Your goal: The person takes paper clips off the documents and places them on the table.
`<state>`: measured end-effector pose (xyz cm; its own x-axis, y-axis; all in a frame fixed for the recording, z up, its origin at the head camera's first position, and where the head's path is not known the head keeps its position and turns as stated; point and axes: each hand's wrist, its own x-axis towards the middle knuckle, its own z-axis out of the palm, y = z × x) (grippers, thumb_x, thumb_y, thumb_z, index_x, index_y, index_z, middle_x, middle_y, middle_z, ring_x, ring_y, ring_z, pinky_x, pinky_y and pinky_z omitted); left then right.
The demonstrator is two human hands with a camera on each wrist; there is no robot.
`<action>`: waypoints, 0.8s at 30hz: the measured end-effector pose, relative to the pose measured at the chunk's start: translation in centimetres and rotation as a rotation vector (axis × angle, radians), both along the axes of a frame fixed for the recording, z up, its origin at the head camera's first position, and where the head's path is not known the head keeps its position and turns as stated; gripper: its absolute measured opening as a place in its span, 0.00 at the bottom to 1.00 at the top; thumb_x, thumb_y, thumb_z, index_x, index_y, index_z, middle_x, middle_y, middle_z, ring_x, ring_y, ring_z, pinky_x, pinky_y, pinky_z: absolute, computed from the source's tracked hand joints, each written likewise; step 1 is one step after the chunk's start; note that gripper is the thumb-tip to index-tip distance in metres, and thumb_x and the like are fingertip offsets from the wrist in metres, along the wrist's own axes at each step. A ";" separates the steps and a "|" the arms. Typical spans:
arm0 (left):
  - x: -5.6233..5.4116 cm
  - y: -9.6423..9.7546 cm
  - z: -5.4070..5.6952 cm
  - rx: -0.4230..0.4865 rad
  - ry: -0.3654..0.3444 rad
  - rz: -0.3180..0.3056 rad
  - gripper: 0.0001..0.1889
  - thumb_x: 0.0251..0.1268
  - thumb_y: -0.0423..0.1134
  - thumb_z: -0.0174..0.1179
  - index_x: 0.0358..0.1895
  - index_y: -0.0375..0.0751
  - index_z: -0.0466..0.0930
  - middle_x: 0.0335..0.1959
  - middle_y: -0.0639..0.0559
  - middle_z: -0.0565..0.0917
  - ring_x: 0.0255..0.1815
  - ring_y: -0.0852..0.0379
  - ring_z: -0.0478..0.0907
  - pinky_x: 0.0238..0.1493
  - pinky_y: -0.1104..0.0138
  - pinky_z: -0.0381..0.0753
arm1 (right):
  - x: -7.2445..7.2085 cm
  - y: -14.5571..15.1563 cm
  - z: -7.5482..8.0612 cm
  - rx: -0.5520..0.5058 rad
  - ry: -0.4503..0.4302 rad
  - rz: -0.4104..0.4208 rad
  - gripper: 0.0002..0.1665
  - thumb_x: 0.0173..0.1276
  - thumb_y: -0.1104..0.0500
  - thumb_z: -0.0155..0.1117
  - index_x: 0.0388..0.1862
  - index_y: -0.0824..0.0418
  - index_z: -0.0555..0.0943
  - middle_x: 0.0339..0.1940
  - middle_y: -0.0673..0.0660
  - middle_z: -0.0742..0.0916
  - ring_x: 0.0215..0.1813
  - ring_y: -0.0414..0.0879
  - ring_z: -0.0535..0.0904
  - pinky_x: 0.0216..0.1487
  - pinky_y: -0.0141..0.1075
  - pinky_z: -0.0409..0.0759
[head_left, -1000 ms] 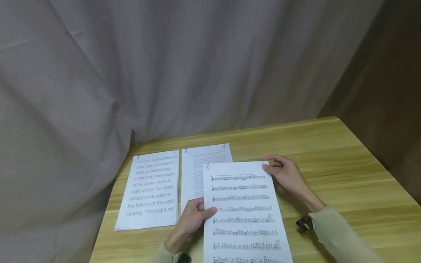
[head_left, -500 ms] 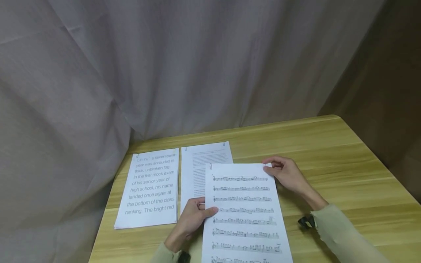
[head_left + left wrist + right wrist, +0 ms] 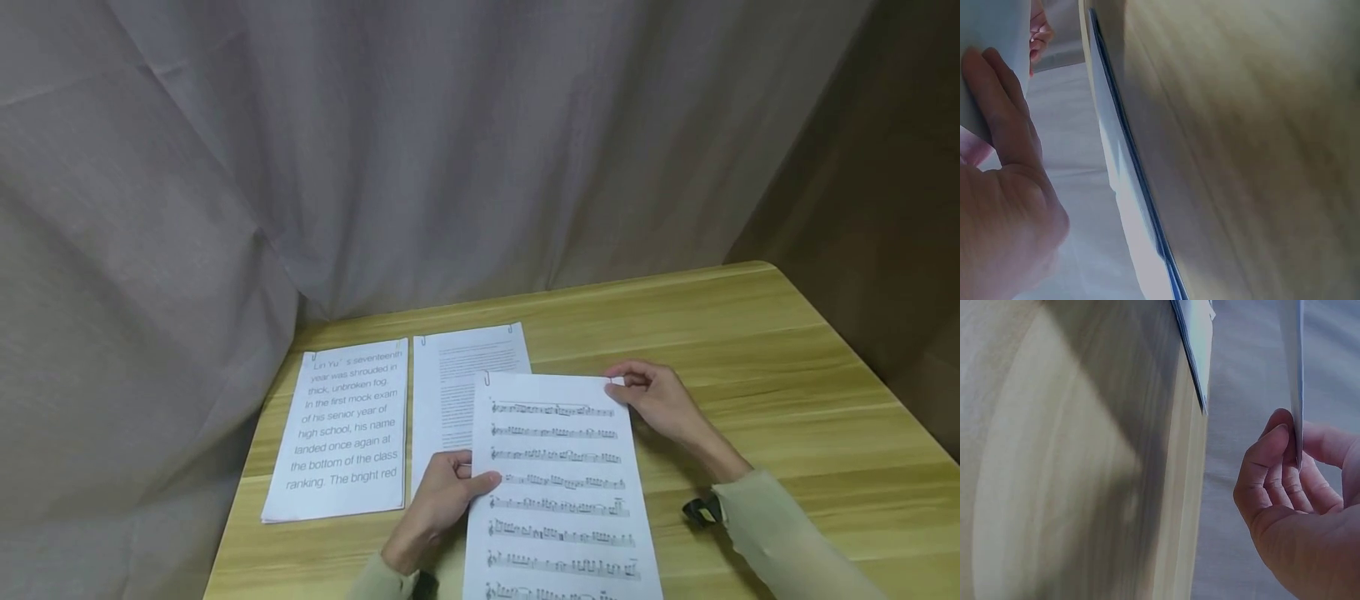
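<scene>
Sheet music (image 3: 558, 500) with printed staves is held up off the table in front of me. A paper clip (image 3: 487, 379) sits at its top left corner. My left hand (image 3: 442, 498) grips the left edge, thumb on the printed face and fingers behind; the left wrist view shows those fingers (image 3: 1004, 106) lying along the back. At the top right corner, my right hand (image 3: 660, 404) pinches the sheet music between thumb and fingers, partly covering a second clip. Seen edge-on in the right wrist view, the sheet music (image 3: 1294, 369) stands between the right thumb and fingertips.
On the wooden table (image 3: 772, 375) lie two clipped paper stacks: a large-print one (image 3: 337, 433) at left, and a small-print one (image 3: 468, 358) partly hidden behind the sheet music. A grey curtain (image 3: 450, 167) hangs behind the table's far edge.
Both hands and the sheet music have shifted slightly to the right. The grips look the same, and the two stacks on the table stay put.
</scene>
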<state>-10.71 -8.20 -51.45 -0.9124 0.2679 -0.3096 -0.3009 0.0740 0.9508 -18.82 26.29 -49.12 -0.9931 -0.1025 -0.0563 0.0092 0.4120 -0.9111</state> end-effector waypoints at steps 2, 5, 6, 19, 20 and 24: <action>0.0 0.0 0.0 -0.009 0.006 -0.003 0.16 0.69 0.30 0.70 0.57 0.28 0.86 0.41 0.33 0.94 0.36 0.47 0.96 0.39 0.61 0.95 | 0.1 0.1 0.0 0.000 0.005 0.000 0.18 0.77 0.62 0.71 0.60 0.69 0.85 0.38 0.58 0.91 0.32 0.37 0.80 0.30 0.30 0.73; 0.0 0.1 0.0 -0.029 0.013 -0.007 0.16 0.69 0.31 0.71 0.56 0.28 0.87 0.41 0.34 0.95 0.37 0.47 0.96 0.39 0.61 0.95 | 0.1 0.2 -0.1 0.002 0.013 0.002 0.18 0.77 0.61 0.71 0.60 0.69 0.86 0.37 0.57 0.90 0.33 0.37 0.80 0.32 0.30 0.74; 0.0 0.2 0.1 -0.035 0.014 -0.006 0.16 0.69 0.31 0.71 0.56 0.29 0.87 0.40 0.34 0.95 0.36 0.47 0.96 0.39 0.61 0.95 | 0.2 0.3 -0.1 0.002 0.013 0.000 0.17 0.77 0.61 0.71 0.60 0.68 0.86 0.37 0.57 0.90 0.33 0.37 0.80 0.33 0.30 0.74; 0.2 0.6 0.5 -0.045 0.007 0.004 0.15 0.68 0.30 0.71 0.54 0.27 0.87 0.40 0.34 0.95 0.35 0.47 0.96 0.37 0.62 0.94 | 0.3 1.4 -0.1 -0.070 0.029 -0.004 0.22 0.80 0.63 0.67 0.65 0.75 0.79 0.41 0.56 0.93 0.35 0.37 0.86 0.39 0.34 0.88; 0.2 0.6 0.5 -0.048 0.007 0.003 0.15 0.68 0.30 0.71 0.54 0.28 0.87 0.40 0.34 0.95 0.35 0.47 0.96 0.37 0.62 0.94 | 0.3 1.5 -0.1 -0.076 0.028 -0.007 0.21 0.79 0.63 0.67 0.65 0.75 0.79 0.41 0.56 0.94 0.35 0.37 0.86 0.39 0.34 0.88; 0.1 0.3 0.4 -0.056 0.017 0.004 0.15 0.67 0.30 0.71 0.54 0.27 0.87 0.40 0.34 0.95 0.35 0.47 0.96 0.37 0.63 0.94 | -0.1 2.1 -0.2 -0.100 0.039 -0.027 0.22 0.79 0.65 0.67 0.65 0.76 0.78 0.37 0.53 0.93 0.34 0.38 0.87 0.39 0.35 0.89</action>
<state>-10.60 -7.88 -51.03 -0.9186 0.2472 -0.3082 -0.2848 0.1265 0.9502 -18.91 28.37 -49.32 -0.9968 -0.0793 -0.0089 -0.0169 0.3196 -0.9474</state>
